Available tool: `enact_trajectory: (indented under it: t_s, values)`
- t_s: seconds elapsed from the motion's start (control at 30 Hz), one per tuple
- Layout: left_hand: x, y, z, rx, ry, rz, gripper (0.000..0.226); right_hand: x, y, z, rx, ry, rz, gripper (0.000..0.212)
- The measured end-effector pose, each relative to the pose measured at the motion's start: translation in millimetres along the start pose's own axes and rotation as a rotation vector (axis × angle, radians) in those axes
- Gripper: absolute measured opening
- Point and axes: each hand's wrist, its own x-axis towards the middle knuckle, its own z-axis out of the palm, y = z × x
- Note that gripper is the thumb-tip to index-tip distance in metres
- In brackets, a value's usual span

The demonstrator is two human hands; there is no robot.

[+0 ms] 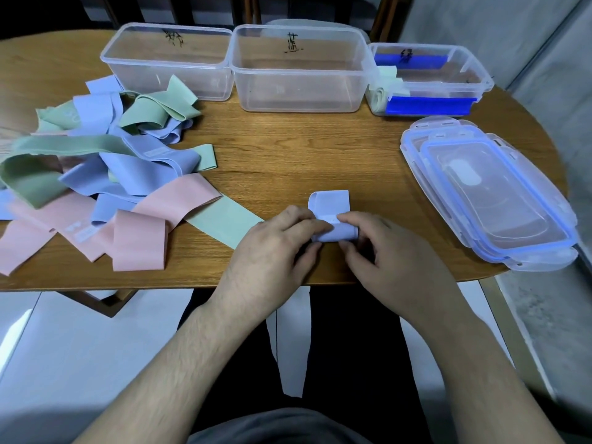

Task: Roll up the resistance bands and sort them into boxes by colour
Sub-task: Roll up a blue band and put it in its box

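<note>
A wooden worktop (288, 149) with rounded ends carries the sorting job, its near edge running just under the person's wrists. Both bare forearms reach in from below and converge at the front centre, palms down. To the left sprawls a loose heap of bands (96, 174) in pink, green and lilac-blue, its nearest pink and green strips ending just beside the left hand (272, 251). Along the far edge stand three clear boxes in a row: the left box (166, 59) and middle box (298, 68) each bear a handwritten mark, and the right box (429, 78), with blue clips, holds pale green rolls at its left end. A stack of clear lids (493, 193) lies near the right edge. Bare wood lies open between hands and boxes. The left hand and right hand (384, 251) each pinch, fingers curled, the ends of a half-rolled lilac-blue band (333, 219), its free flap lying flat just beyond the fingertips.
</note>
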Motion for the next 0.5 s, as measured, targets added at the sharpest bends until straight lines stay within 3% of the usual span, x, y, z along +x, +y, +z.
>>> enact_trajectory:
  t_s: [0.23, 0.5]
  values:
    - [5, 2, -3, -0.005, -0.004, -0.044, 0.026, 6, 5, 2, 0.022, 0.002, -0.014, 0.024]
    - [8, 2, -2, 0.031, -0.016, -0.052, 0.030, 14, 5, 0, 0.046, -0.031, -0.001, 0.030]
